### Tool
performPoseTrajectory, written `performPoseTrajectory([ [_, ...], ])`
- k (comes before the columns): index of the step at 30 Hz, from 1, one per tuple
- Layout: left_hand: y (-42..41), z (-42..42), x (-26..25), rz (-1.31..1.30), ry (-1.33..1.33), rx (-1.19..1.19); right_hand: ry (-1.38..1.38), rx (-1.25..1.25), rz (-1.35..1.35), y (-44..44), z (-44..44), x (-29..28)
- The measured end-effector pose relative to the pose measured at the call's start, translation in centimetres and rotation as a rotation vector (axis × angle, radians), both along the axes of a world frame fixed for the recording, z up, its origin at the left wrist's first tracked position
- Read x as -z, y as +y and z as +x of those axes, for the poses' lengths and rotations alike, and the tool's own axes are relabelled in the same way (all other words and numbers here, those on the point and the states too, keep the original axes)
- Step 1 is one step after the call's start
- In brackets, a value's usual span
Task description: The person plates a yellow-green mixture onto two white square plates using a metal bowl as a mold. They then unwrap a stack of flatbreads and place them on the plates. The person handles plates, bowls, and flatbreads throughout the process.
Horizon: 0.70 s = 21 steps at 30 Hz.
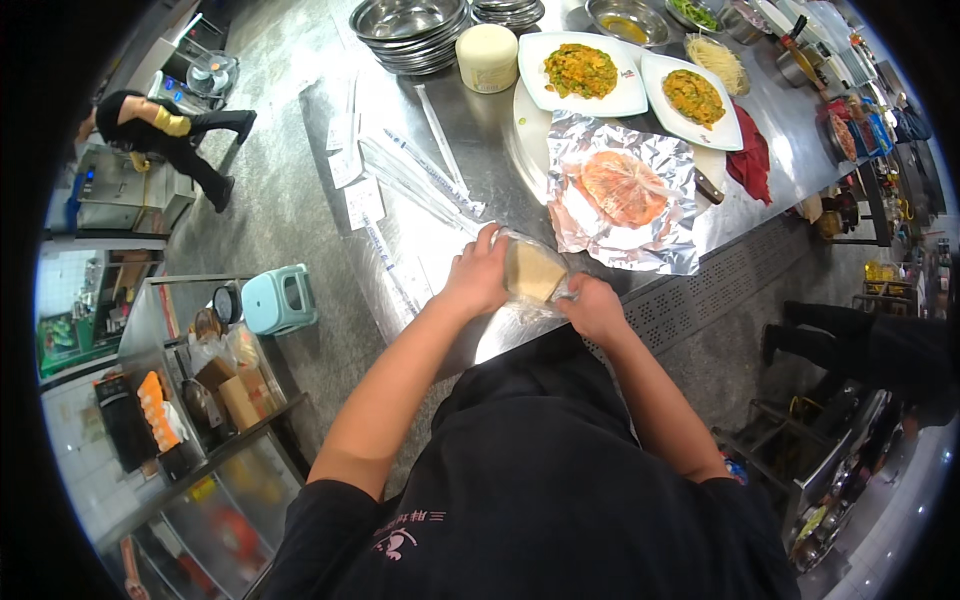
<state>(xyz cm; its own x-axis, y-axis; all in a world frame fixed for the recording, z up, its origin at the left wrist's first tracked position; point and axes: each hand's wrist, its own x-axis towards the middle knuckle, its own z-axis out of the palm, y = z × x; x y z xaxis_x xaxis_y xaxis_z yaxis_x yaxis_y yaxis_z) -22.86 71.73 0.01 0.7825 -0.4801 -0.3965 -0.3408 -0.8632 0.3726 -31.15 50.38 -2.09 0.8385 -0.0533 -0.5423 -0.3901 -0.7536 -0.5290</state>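
Note:
A clear plastic packet (534,271) of something flat and tan lies at the front edge of the steel table. My left hand (480,274) grips its left side. At its right end, my right hand (592,306) pinches the loose plastic. Just beyond the right hand is a crumpled sheet of aluminium foil (667,251). On the foil rests a round, orange-pink food item (626,187) under clear film. A knife handle (709,186) sticks out beside the foil; its blade is hidden.
Two white plates of chopped food (634,94) (731,135) stand behind the foil, near a red cloth (750,161). Stacked steel bowls (411,45), a white tub (487,60) and paper slips (364,202) are on the table (495,142). A blue stool (277,300) stands left; people stand both sides.

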Motion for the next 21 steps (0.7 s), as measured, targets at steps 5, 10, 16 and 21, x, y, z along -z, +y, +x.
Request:
performPoseTrajectory([
  [5,-0.6,0.2,0.0,-0.241,-0.251,0.156,-0.271,0.031,-0.065,0.7,-0.8,0.7],
  [10,-3.1,2.2,0.9,-0.215,-0.07,0.18,-0.16,0.379,0.098,1.0,-0.9,2.6],
  [16,-1.8,4.4,0.3,-0.082,0.06,0.237,-0.384,0.259,0.26,0.5,-2.2,3.7],
  [21,2.7,3.6,3.2,-0.515,0.27,0.066,-0.182,0.385,0.673,2.4,-1.9,2.3],
])
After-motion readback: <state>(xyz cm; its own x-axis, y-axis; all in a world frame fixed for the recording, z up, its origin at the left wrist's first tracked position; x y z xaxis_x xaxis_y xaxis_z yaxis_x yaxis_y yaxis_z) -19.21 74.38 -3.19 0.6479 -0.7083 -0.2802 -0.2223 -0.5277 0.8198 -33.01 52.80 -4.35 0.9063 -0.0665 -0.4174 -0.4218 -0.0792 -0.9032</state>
